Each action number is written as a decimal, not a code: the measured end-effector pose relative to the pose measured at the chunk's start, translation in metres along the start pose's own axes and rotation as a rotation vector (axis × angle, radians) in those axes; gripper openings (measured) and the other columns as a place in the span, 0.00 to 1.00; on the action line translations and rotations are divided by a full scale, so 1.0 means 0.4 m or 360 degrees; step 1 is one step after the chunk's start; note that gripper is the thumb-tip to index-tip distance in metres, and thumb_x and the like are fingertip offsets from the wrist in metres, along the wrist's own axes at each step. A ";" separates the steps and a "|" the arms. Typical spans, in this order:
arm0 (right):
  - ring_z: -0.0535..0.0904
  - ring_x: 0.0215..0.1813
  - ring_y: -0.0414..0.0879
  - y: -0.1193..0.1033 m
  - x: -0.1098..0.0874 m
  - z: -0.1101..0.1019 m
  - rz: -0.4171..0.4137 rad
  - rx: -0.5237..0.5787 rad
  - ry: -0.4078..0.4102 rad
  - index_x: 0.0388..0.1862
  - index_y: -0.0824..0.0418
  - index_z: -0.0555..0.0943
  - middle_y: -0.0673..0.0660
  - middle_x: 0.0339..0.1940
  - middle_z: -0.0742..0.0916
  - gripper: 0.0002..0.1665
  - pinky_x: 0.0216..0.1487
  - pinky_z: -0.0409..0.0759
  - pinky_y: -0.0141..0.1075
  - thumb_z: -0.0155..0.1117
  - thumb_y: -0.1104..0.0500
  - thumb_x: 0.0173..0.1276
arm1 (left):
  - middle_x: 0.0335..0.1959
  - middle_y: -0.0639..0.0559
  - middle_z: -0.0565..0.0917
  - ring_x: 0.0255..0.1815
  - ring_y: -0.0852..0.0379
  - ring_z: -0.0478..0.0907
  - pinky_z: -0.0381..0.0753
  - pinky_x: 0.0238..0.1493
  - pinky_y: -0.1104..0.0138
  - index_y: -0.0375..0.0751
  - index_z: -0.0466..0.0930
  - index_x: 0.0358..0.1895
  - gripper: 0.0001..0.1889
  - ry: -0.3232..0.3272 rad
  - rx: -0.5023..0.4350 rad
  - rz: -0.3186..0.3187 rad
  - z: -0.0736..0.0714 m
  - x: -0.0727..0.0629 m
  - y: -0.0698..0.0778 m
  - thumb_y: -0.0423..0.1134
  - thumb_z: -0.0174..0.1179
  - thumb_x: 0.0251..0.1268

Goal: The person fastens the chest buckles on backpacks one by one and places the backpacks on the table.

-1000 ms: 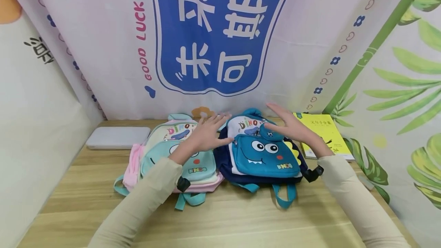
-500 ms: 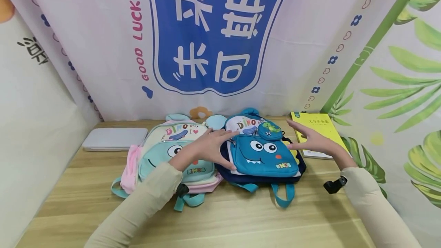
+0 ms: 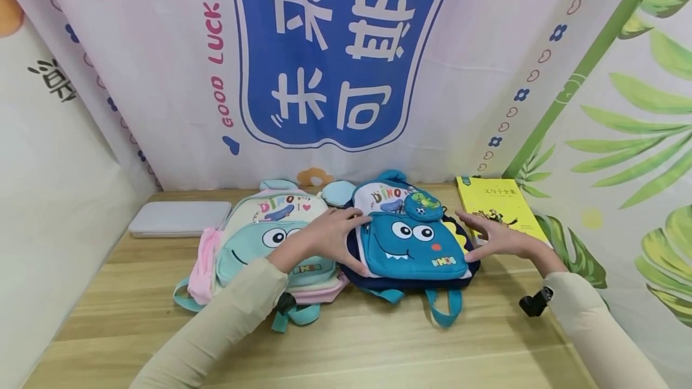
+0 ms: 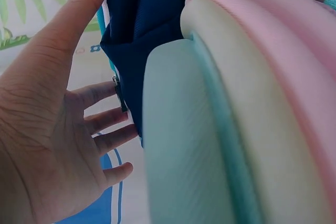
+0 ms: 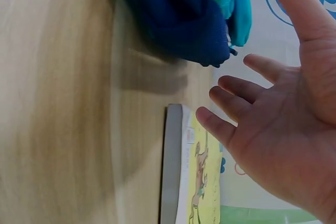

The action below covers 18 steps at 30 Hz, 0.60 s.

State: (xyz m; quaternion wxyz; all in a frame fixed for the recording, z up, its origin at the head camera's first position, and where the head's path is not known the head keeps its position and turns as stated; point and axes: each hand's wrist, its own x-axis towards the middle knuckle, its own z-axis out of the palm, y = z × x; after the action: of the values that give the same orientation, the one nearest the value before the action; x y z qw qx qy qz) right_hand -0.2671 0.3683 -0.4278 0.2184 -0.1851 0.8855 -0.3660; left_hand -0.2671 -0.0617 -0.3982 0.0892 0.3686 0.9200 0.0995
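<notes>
A blue dinosaur backpack [image 3: 416, 260] lies face up on the wooden table, a small round pouch [image 3: 423, 205] on its upper right. My left hand [image 3: 331, 236] is at its left side, fingers spread. In the left wrist view, that hand's thumb and fingertips meet the navy side of the blue backpack [image 4: 152, 30]. On the right, my right hand [image 3: 500, 240] has its fingers apart and its thumb by the bag's edge. The right wrist view shows a gap between those fingers and the blue backpack [image 5: 173, 19]. A mint and pink backpack [image 3: 243, 251] lies under my left forearm, partly hidden.
A yellow book [image 3: 497, 197] lies behind my right hand. At the back left is a flat white case [image 3: 181, 218]. A round mint pouch [image 3: 339, 192] sits between the bags. Loose teal straps [image 3: 447, 311] lie on the wooden table [image 3: 378, 353]. A printed cloth [image 3: 162, 77] hangs behind.
My hands have come down from above the bags to the blue backpack's two sides. The right hand has moved outward to the right and lower. The bags have stayed in place.
</notes>
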 end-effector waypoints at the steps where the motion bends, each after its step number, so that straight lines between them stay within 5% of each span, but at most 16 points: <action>1: 0.48 0.83 0.70 0.002 0.001 0.002 -0.0004 -0.0015 -0.0012 0.85 0.59 0.45 0.69 0.84 0.53 0.66 0.74 0.56 0.70 0.77 0.50 0.61 | 0.79 0.45 0.62 0.80 0.44 0.60 0.53 0.80 0.42 0.53 0.59 0.80 0.60 0.0008 0.0002 0.0001 0.003 -0.001 -0.001 0.78 0.69 0.43; 8: 0.47 0.82 0.72 0.008 -0.002 0.015 0.0012 -0.0005 -0.0115 0.85 0.61 0.43 0.70 0.84 0.51 0.68 0.75 0.56 0.70 0.79 0.51 0.60 | 0.76 0.44 0.63 0.75 0.41 0.63 0.60 0.78 0.44 0.56 0.60 0.80 0.60 0.0066 -0.0025 -0.0017 0.017 -0.011 0.000 0.78 0.69 0.41; 18: 0.40 0.82 0.73 0.000 -0.007 0.042 0.0051 -0.0050 -0.0162 0.85 0.55 0.32 0.71 0.84 0.41 0.84 0.74 0.47 0.74 0.87 0.51 0.48 | 0.75 0.44 0.64 0.73 0.40 0.65 0.66 0.75 0.45 0.55 0.60 0.80 0.60 0.0059 -0.0027 -0.0014 0.018 -0.009 -0.004 0.77 0.70 0.42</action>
State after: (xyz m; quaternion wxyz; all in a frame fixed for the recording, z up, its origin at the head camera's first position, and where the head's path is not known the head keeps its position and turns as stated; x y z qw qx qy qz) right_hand -0.2560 0.3603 -0.4379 0.2660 -0.1926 0.8818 -0.3385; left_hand -0.2640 -0.0644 -0.4052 0.0756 0.3617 0.9222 0.1138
